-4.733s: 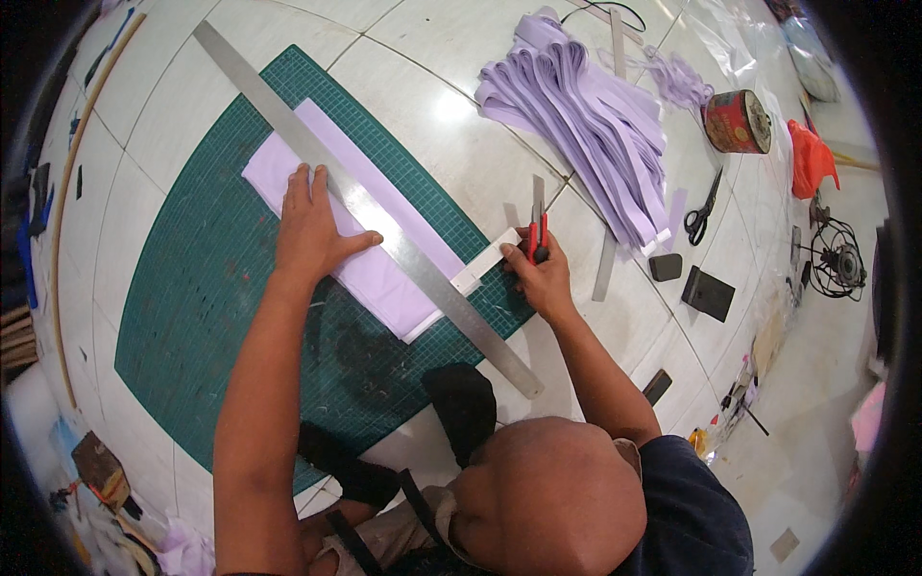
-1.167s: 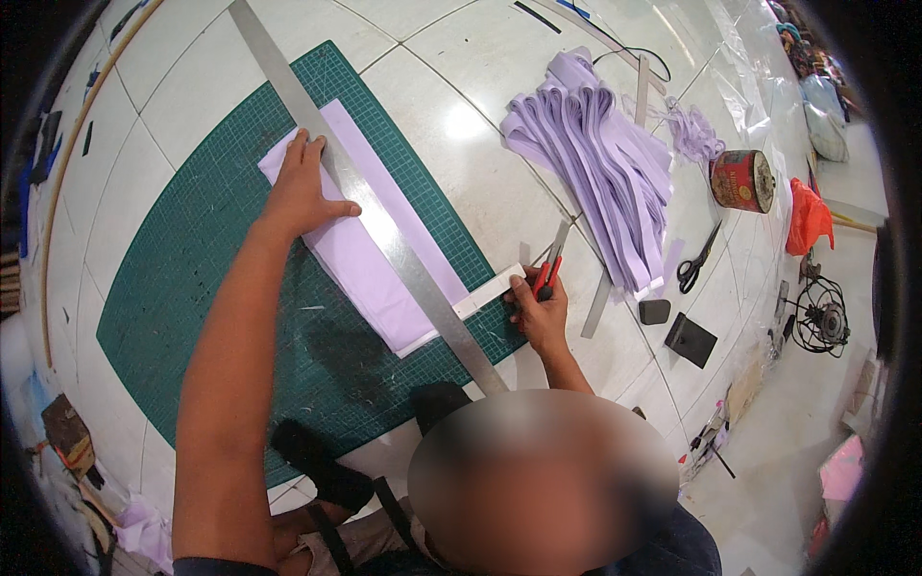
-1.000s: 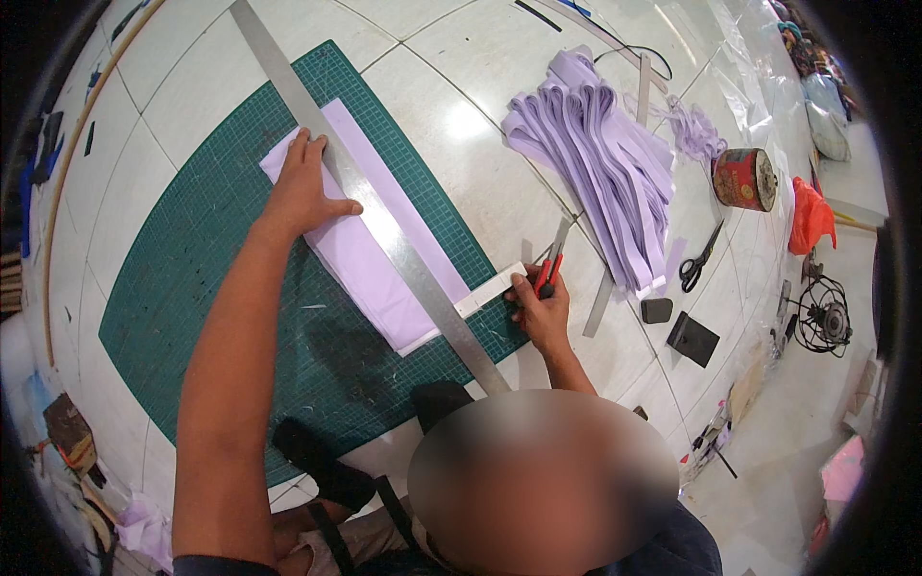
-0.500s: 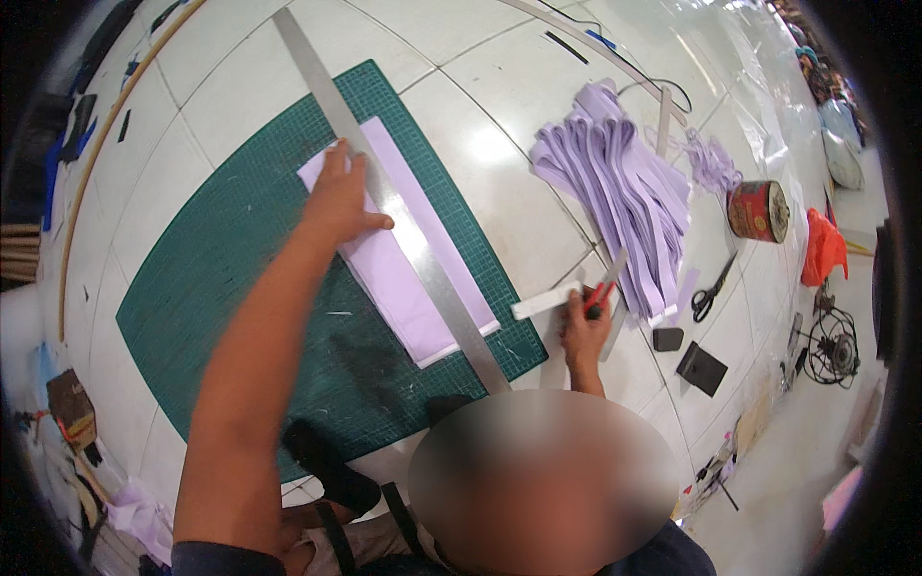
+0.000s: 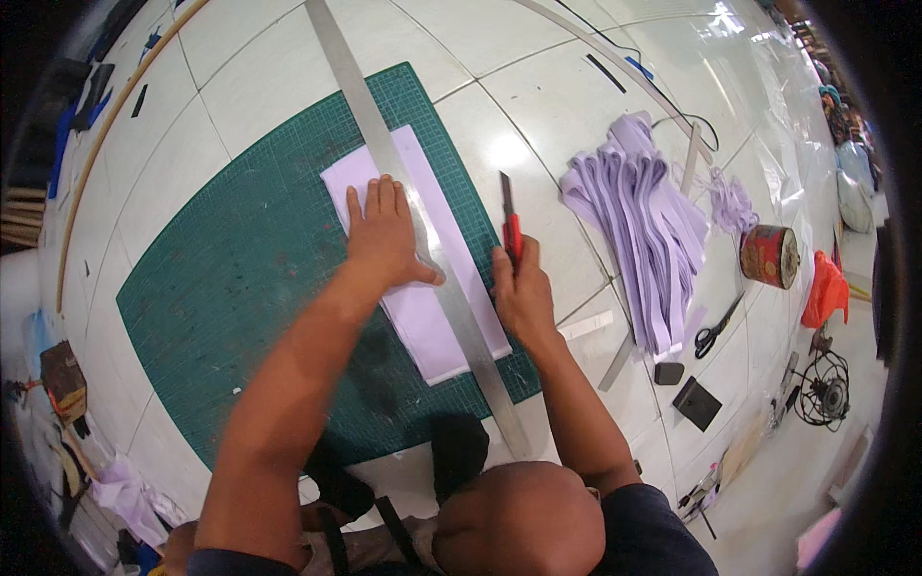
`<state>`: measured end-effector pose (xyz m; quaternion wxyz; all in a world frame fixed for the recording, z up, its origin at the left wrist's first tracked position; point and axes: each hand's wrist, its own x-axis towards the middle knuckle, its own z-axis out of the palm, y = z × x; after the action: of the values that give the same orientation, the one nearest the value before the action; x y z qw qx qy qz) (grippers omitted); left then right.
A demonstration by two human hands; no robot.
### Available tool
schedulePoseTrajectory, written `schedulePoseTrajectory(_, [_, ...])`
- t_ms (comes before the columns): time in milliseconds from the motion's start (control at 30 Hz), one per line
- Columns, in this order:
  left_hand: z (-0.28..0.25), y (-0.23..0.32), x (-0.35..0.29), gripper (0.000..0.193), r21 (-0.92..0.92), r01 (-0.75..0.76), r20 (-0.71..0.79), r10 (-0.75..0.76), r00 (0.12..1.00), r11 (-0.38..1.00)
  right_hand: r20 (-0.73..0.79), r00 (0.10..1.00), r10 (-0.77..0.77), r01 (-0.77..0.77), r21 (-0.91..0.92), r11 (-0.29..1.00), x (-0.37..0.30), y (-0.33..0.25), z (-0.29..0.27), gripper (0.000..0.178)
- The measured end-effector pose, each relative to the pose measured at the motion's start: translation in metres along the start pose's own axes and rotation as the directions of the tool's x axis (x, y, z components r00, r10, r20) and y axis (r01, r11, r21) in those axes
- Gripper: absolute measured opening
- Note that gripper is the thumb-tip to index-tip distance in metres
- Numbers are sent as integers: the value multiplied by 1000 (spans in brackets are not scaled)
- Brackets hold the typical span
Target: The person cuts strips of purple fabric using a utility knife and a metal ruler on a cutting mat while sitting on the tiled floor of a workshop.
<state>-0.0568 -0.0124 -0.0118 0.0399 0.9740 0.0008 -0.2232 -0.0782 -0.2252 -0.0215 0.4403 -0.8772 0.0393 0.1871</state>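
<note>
The left hand (image 5: 384, 235) is lying flat and spread, fingers together and thumb out, pressing on the pale lilac sheet (image 5: 423, 317) and against the long metal ruler (image 5: 423, 230); it is gripping nothing, only bearing down. The ruler is running diagonally across the sheet, from the top of the view down toward the person's head, with the thumb resting on its edge. The sheet is lying on the green cutting mat (image 5: 240, 269), which is spread on the white tiled floor (image 5: 538, 96). The right hand (image 5: 523, 293) is closed around the red handle of a utility knife (image 5: 509, 216), whose blade is pointing away from the person, just beside the right edge of the sheet and over the mat's border. To the right, well apart from the mat, a heap of lilac strips (image 5: 634, 211) is lying on the floor, and beyond it a red tin (image 5: 768, 256) is standing. A pair of black-handled scissors (image 5: 715, 328) is lying near the tin, and 1 narrow white offcut strip (image 5: 586, 326) is resting just beside the right wrist.
</note>
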Motion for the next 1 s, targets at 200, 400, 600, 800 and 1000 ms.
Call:
schedulePoseTrajectory(200, [-2, 8, -3, 139, 21, 49, -23, -48, 999, 999, 145, 987, -69, 111, -300, 947, 43, -55, 25, 34])
schedulePoseTrajectory(400, [1, 5, 3, 138, 4, 101, 94, -101, 990, 995, 195, 973, -126, 190, -352, 917, 69, -72, 56, 34])
schedulePoseTrajectory(600, [-11, 8, 4, 134, 137, 50, 175, -74, 982, 989, 193, 970, -149, 209, -343, 916, 85, -84, 72, 34])
schedulePoseTrajectory(800, [-10, 4, 7, 136, 157, 80, 199, -111, 974, 984, 204, 969, -139, 206, -361, 909, 91, -92, 76, 35])
schedulePoseTrajectory(1000, [-11, 4, 8, 139, 125, 61, 200, -85, 976, 990, 245, 964, -102, 189, -364, 912, 98, -99, 73, 34])
